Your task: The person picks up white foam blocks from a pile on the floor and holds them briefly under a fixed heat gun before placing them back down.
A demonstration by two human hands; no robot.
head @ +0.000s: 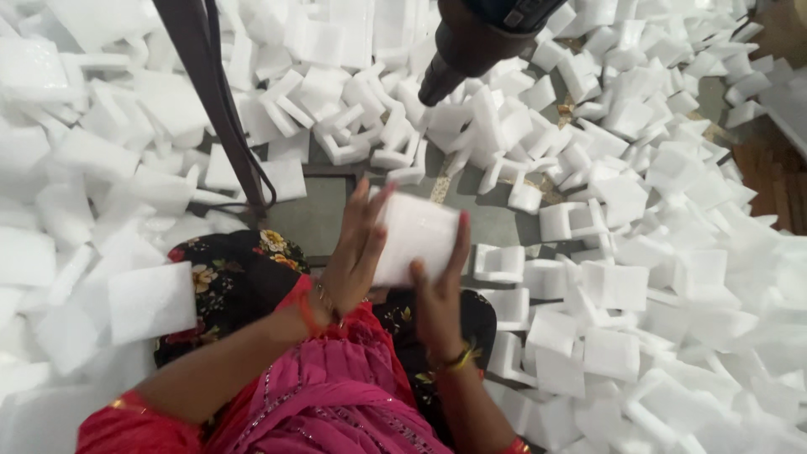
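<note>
Held piece: your left hand (357,252) and right hand (437,290) grip a flat white square foam block (416,235) between them, over your lap.
Left of block: slanted dark metal pole (214,101) with a black cable, rising from the grey floor (487,223).
Above block: black tool nozzle (462,50) hangs.
Around block: heaps of cut white foam pieces (622,210) crowd the floor.

Foam piece (416,237) between hands; foam heaps (656,252) left, right, ahead.
</note>
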